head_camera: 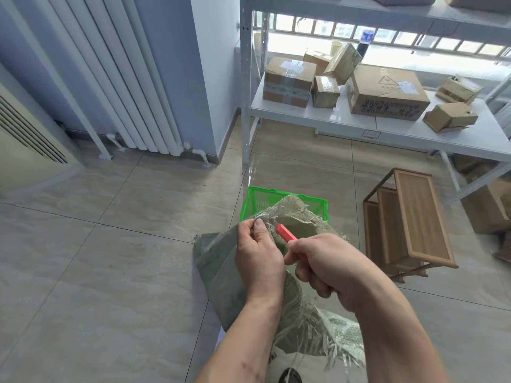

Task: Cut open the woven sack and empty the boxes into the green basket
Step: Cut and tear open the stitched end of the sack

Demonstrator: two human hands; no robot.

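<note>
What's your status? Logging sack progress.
Left hand pinches sack mouth. Right hand grips red cutter. Green basket behind sack. Nothing blocking.

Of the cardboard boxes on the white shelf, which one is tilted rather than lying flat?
The small box at the back, leaning on a corner against its neighbours just left of the big printed carton; the others lie flat.

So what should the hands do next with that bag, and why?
Probably draw the red cutter on through the sack's top edge. The left hand pinches the frayed edge, the right hand grips the cutter against it, and the mouth looks only partly open. The green basket sits just beyond.
</note>
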